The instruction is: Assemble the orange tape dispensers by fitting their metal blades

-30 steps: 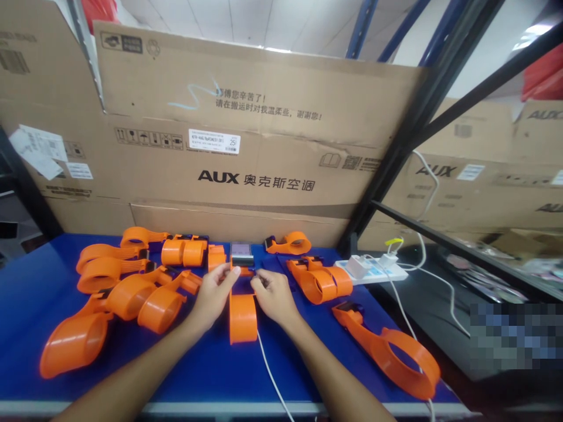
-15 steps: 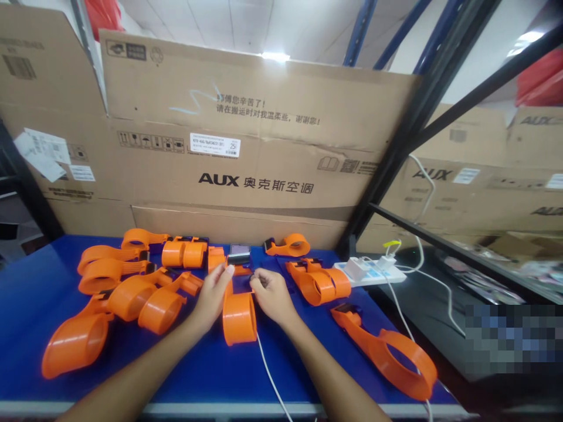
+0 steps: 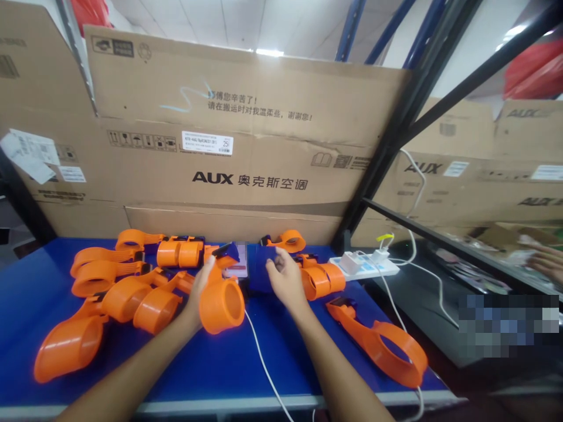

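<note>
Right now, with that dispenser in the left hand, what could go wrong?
The white cable runs over the front edge of the blue table, so a passing arm might snag it. Only the left hand holds the orange dispenser, so it might twist or slip. The rightmost dispenser lies near the front edge and could fall if bumped.

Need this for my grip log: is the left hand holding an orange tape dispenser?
Yes, the left hand grips an orange tape dispenser by its handle.
</note>
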### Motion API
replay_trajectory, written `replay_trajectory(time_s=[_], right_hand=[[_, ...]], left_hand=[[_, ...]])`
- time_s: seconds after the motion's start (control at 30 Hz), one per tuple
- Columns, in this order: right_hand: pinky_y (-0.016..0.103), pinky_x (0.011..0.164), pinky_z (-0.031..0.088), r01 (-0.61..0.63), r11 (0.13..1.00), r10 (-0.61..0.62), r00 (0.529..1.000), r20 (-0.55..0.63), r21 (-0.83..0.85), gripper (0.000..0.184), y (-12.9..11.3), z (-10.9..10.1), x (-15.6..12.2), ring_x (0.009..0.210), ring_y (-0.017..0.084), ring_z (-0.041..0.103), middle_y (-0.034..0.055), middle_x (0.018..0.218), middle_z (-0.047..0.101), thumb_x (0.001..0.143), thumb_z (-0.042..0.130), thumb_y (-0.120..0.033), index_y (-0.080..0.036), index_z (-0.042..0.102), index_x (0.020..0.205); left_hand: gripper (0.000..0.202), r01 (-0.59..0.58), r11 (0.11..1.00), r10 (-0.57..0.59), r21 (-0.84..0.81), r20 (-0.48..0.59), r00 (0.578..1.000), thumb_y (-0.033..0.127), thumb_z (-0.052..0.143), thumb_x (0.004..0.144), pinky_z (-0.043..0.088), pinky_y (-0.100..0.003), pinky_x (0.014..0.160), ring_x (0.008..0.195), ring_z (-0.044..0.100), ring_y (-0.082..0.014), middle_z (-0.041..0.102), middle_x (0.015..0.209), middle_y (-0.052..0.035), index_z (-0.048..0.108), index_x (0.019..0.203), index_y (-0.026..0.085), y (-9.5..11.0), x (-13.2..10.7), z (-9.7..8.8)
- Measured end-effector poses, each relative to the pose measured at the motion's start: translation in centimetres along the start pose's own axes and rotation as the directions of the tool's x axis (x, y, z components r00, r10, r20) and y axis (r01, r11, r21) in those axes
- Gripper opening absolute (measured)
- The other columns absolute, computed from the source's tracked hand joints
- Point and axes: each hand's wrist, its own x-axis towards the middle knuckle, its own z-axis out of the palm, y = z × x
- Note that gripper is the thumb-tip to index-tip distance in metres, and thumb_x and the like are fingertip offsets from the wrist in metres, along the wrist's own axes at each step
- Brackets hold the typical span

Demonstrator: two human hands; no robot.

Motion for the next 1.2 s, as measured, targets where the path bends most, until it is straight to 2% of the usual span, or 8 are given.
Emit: replay_trajectory(time_s=[0.17, 0.27, 0.37, 0.57, 0.87, 1.0, 1.07, 1.2], right_hand=[[0.038, 0.096, 0.051, 0.072, 0.882, -0.096, 0.995, -0.026, -0.465, 0.052, 0.6, -1.8, 0.9, 0.109, 0.028, 0.068, 0.0162, 0.124, 0.07, 0.096, 0.043, -0.023, -0.013, 0.052, 0.146], [0.036, 0.092, 0.052, 0.067, 0.774, -0.037, 0.998, 0.06, -0.63, 0.052, 0.6, -1.7, 1.0, 0.103, 0.028, 0.07, 0.0184, 0.117, 0.073, 0.1, 0.04, -0.02, -0.01, 0.045, 0.151], [0.033, 0.087, 0.051, 0.065, 0.689, 0.036, 0.992, 0.124, -0.722, 0.046, 0.7, -1.2, 1.3, 0.098, 0.027, 0.072, 0.0171, 0.108, 0.074, 0.101, 0.043, -0.02, -0.012, 0.052, 0.145], [0.031, 0.085, 0.049, 0.099, 0.607, 0.058, 0.984, 0.168, -0.788, 0.044, 1.6, -0.2, 2.0, 0.102, 0.026, 0.069, 0.017, 0.121, 0.069, 0.093, 0.043, -0.005, -0.012, 0.062, 0.133], [0.04, 0.093, 0.046, 0.165, 0.6, -0.008, 0.98, 0.2, -0.783, 0.035, 2.4, -0.3, 1.3, 0.104, 0.032, 0.06, 0.0212, 0.107, 0.068, 0.084, 0.049, -0.002, -0.008, 0.071, 0.11], [0.041, 0.099, 0.045, 0.196, 0.642, -0.076, 0.978, 0.192, -0.742, 0.026, 2.0, 0.0, 1.1, 0.109, 0.031, 0.059, 0.0207, 0.117, 0.068, 0.087, 0.053, -0.008, -0.01, 0.073, 0.104], [0.043, 0.102, 0.045, 0.237, 0.753, -0.172, 0.971, 0.165, -0.614, 0.023, 1.5, 0.1, 1.1, 0.11, 0.03, 0.06, 0.0171, 0.116, 0.069, 0.093, 0.053, -0.017, -0.014, 0.073, 0.103], [0.038, 0.092, 0.053, 0.278, 0.955, -0.265, 0.956, 0.122, -0.102, 0.029, 0.0, 0.0, 0.5, 0.097, 0.024, 0.067, 0.009, 0.104, 0.074, 0.103, 0.046, -0.033, -0.019, 0.07, 0.113]], left_hand=[[0.048, -0.006, 1.0, 0.007, 0.03, -0.034, 0.999, 0.062, 0.078, 0.075, 0.051, -0.026, 0.053, 0.051, 0.061, -0.0143, 0.064, 0.059, -0.0007, 0.065, 0.074, 0.016, -0.8, -0.1, -0.4], [0.051, -0.079, 0.982, 0.076, 0.17, 0.027, 0.997, 0.065, 0.075, 0.076, 0.049, -0.026, 0.053, 0.051, 0.058, -0.0139, 0.062, 0.059, -0.0007, 0.063, 0.069, 0.016, -1.2, 0.1, -1.0], [0.049, -0.132, 0.956, 0.112, 0.26, 0.092, 0.989, 0.065, 0.074, 0.077, 0.047, -0.025, 0.052, 0.051, 0.056, -0.0136, 0.061, 0.06, -0.0003, 0.064, 0.07, 0.017, -1.4, 0.2, -1.5], [0.05, -0.179, 0.921, 0.144, 0.347, 0.124, 0.982, 0.065, 0.069, 0.082, 0.043, -0.023, 0.053, 0.052, 0.053, -0.0119, 0.059, 0.059, -0.0001, 0.065, 0.069, 0.016, -1.2, 0.2, -1.7], [0.046, -0.168, 0.913, 0.133, 0.371, 0.118, 0.984, 0.061, 0.071, 0.082, 0.042, -0.023, 0.056, 0.057, 0.055, -0.0124, 0.062, 0.064, -0.0006, 0.064, 0.072, 0.017, -1.2, 0.4, -1.7], [0.045, -0.196, 0.896, 0.15, 0.399, 0.144, 0.978, 0.061, 0.068, 0.085, 0.042, -0.023, 0.056, 0.058, 0.055, -0.0126, 0.062, 0.065, -0.0004, 0.063, 0.073, 0.018, -1.4, 0.3, -1.7], [0.044, -0.2, 0.894, 0.151, 0.4, 0.151, 0.977, 0.06, 0.068, 0.085, 0.042, -0.023, 0.056, 0.058, 0.054, -0.0126, 0.062, 0.067, -0.0005, 0.062, 0.075, 0.018, -1.5, 0.2, -1.6], [0.041, -0.245, 0.878, 0.181, 0.411, 0.189, 0.965, 0.058, 0.066, 0.088, 0.043, -0.023, 0.057, 0.057, 0.055, -0.0124, 0.063, 0.068, 0.0005, 0.058, 0.078, 0.019, -1.3, -0.2, -1.1]])
